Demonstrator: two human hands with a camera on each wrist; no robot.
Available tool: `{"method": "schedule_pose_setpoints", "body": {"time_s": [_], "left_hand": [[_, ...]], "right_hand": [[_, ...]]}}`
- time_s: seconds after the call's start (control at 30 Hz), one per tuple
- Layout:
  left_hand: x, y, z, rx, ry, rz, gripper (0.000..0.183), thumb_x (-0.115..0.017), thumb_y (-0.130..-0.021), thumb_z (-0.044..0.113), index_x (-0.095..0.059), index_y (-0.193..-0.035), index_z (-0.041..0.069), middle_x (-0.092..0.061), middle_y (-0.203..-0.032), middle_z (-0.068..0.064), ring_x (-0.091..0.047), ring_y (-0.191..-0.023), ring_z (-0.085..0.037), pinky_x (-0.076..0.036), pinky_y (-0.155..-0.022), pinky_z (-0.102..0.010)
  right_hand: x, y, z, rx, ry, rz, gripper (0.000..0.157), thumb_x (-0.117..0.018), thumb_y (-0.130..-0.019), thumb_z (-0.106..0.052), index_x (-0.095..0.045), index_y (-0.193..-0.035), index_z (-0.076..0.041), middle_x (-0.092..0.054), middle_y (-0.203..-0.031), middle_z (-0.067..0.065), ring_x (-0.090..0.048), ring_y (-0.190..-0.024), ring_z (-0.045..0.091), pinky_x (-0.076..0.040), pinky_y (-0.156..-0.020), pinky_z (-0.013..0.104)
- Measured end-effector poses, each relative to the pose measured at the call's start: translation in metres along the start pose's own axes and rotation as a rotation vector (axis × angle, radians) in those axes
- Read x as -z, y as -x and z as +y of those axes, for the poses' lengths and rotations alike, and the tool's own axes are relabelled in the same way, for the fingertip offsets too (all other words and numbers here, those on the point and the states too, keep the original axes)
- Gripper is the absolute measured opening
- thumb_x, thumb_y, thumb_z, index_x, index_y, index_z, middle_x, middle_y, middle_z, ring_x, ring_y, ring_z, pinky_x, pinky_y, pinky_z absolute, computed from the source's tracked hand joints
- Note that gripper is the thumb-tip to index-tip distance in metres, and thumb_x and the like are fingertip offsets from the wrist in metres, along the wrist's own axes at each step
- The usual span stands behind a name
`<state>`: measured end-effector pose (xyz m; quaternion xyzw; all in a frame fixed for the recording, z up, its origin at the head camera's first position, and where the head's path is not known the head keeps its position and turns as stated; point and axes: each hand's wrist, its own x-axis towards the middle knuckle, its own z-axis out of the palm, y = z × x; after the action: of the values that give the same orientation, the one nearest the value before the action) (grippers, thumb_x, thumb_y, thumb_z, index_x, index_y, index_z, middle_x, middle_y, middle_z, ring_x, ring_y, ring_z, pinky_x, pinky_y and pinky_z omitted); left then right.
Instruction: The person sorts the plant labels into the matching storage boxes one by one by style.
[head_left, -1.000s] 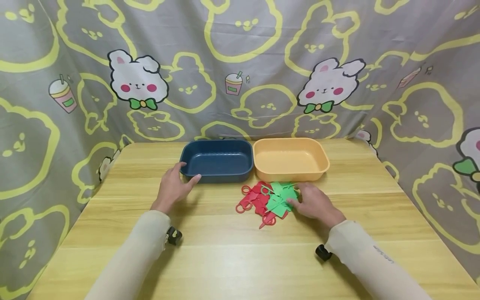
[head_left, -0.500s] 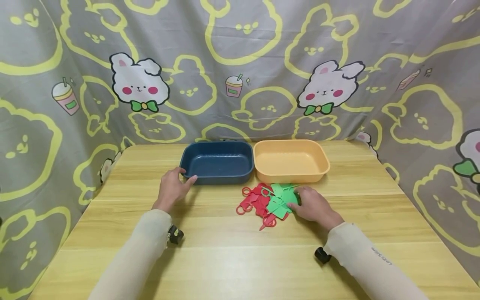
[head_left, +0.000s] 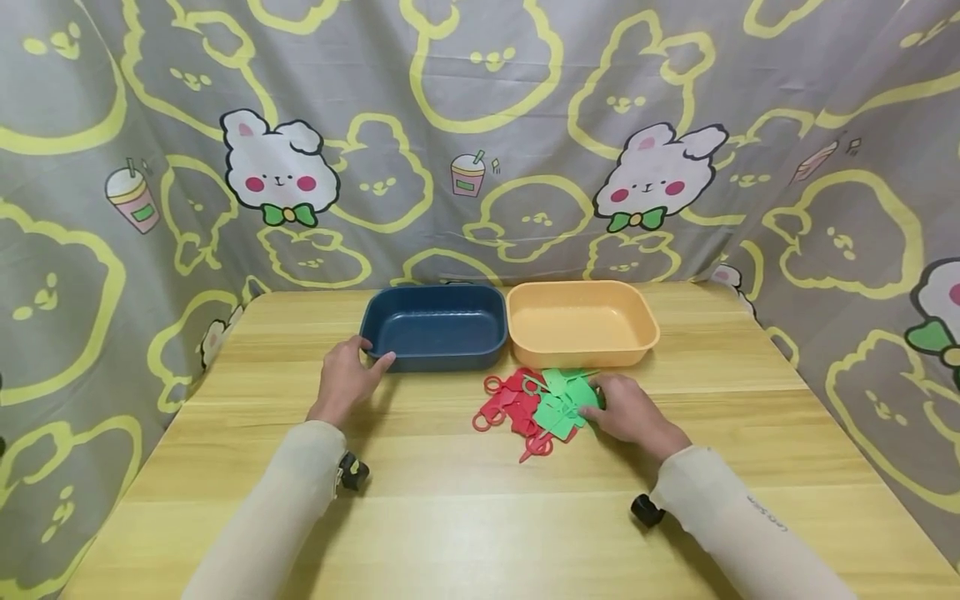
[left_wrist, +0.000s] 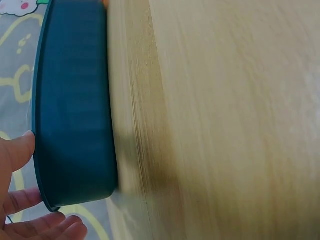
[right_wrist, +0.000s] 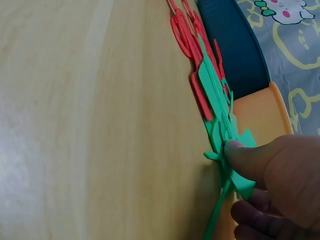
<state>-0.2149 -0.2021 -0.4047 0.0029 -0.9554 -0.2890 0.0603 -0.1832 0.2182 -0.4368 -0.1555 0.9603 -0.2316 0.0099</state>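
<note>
My left hand (head_left: 347,379) rests at the near left corner of a navy blue bin (head_left: 450,362), its thumb touching the front rim and its fingers around the side. In the left wrist view those fingers (left_wrist: 42,227) are loosely spread beside the blue wall. A pile of flat red pieces (head_left: 517,404) with ring-shaped ends lies before the bins, overlapped by flat green pieces (head_left: 555,408). At the pile's right edge my right hand (head_left: 633,414) pinches a flat green piece (right_wrist: 245,185), thumb on top. Its lower fingers are partly hidden, and the piece's exact kind is unclear.
A yellow-orange bin (head_left: 581,358) stands right beside the blue one at the back of the wooden table (head_left: 480,517). Nothing shows inside either bin. A grey patterned curtain (head_left: 525,167) hangs close behind them and along both sides.
My right hand shifts only slightly, its thumb now over a green piece at the pile's edge. The left hand keeps its place on the blue bin. The head view tilts a little.
</note>
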Motion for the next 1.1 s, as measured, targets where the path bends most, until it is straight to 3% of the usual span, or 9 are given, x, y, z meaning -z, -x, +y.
{"method": "schedule_pose_setpoints", "body": {"time_s": [0.1, 0.2, 0.57, 1.1], "left_hand": [[0.000, 0.000, -0.001, 0.001, 0.005, -0.003, 0.056, -0.062, -0.094, 0.039, -0.053, -0.123, -0.008, -0.055, -0.122, -0.029, -0.046, -0.119, -0.046, -0.037, -0.100, -0.055], [0.000, 0.000, -0.001, 0.008, 0.013, -0.006, 0.056, -0.062, -0.094, 0.039, -0.053, -0.123, -0.008, -0.055, -0.123, -0.029, -0.046, -0.119, -0.045, -0.037, -0.100, -0.054], [-0.001, 0.000, -0.002, 0.019, 0.011, -0.009, 0.056, -0.063, -0.094, 0.039, -0.053, -0.124, -0.007, -0.055, -0.124, -0.028, -0.047, -0.119, -0.044, -0.039, -0.099, -0.053], [0.000, -0.001, -0.002, 0.051, 0.002, -0.026, 0.058, -0.062, -0.094, 0.042, -0.052, -0.126, -0.005, -0.054, -0.127, -0.027, -0.048, -0.120, -0.044, -0.039, -0.099, -0.054]], "right_hand": [[0.000, 0.000, 0.000, 0.041, -0.032, 0.021, 0.015, -0.072, -0.086, -0.009, -0.059, -0.084, -0.003, -0.050, -0.070, 0.004, -0.047, -0.066, 0.018, -0.042, -0.060, 0.034], [0.003, -0.001, 0.000, 0.079, -0.076, 0.024, 0.023, -0.067, -0.088, -0.003, -0.050, -0.075, -0.010, -0.041, -0.063, 0.000, -0.040, -0.059, 0.014, -0.034, -0.055, 0.028], [0.012, -0.001, 0.000, 0.111, -0.206, 0.006, 0.009, -0.062, -0.092, -0.001, -0.059, -0.086, -0.006, -0.051, -0.071, -0.001, -0.046, -0.066, 0.013, -0.040, -0.059, 0.027], [0.019, -0.004, -0.003, 0.134, -0.280, 0.083, 0.004, -0.064, -0.091, 0.001, -0.061, -0.091, -0.001, -0.056, -0.075, -0.001, -0.050, -0.067, 0.013, -0.043, -0.060, 0.025]]}}
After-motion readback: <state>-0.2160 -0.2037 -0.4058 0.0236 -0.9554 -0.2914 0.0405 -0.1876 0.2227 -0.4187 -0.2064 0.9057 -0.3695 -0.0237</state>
